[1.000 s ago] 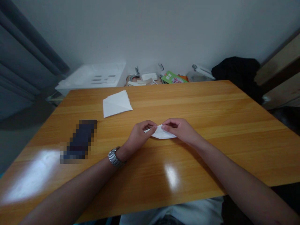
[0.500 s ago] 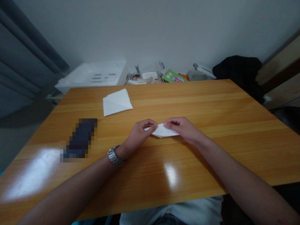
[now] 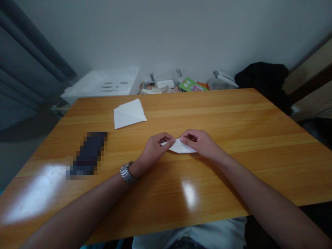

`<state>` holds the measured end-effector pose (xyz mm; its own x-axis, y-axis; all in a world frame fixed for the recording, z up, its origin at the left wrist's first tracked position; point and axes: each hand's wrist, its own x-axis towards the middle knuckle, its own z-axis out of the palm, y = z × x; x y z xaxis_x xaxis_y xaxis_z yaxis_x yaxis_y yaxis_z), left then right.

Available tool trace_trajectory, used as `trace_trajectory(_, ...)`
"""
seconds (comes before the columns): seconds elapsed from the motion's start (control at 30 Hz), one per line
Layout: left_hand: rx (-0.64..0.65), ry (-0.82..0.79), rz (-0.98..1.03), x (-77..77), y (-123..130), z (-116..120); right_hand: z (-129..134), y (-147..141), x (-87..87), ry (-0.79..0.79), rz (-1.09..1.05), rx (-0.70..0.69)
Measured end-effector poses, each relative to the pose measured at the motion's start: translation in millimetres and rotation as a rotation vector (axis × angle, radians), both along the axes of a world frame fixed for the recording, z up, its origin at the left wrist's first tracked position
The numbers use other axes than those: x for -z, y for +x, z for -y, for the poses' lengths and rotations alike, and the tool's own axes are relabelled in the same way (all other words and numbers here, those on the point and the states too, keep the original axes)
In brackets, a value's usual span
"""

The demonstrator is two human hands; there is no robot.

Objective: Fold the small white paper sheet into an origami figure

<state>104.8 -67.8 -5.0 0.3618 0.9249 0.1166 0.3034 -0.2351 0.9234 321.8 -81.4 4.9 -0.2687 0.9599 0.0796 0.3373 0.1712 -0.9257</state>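
Observation:
A small folded white paper (image 3: 181, 147) is held between both hands, just above or on the wooden table (image 3: 155, 193) near its middle. My left hand (image 3: 156, 148) pinches the paper's left end with thumb and fingers; a silver watch is on that wrist. At the paper's upper right, my right hand (image 3: 201, 142) has thumb and fingers closed on it, and its palm side hides the right end. The two hands' fingertips are close together along the top edge.
White sheets (image 3: 129, 114) lie at the back left of the table. A pixelated dark object (image 3: 90, 154) rests on the left. Behind the table are a white tray (image 3: 103, 81), a green packet (image 3: 193, 85) and a black cloth (image 3: 261, 77).
My right hand has moved very slightly left, towards my left hand, along the paper. Both hands keep their grip on it.

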Motion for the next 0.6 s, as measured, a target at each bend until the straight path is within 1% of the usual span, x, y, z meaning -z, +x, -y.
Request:
trace_trajectory(0.2,-0.024,-0.062,0.102,-1.0,-2.4,-2.9,-4.0,5.6,0.7,0.038,0.016,0.057)
trace_trajectory(0.3,-0.031,-0.076,0.102,-2.8,-4.1,-3.3,-5.3,7.2,0.5,0.045,0.026,0.052)
trace_trajectory(0.47,-0.036,-0.030,0.051,-5.9,-4.7,-2.2,-4.9,8.1,-1.5,0.063,0.044,0.038)
trace_trajectory(0.6,-0.050,0.030,0.017,-4.6,-3.0,-0.2,-3.7,6.3,-0.5,0.031,0.024,0.030)
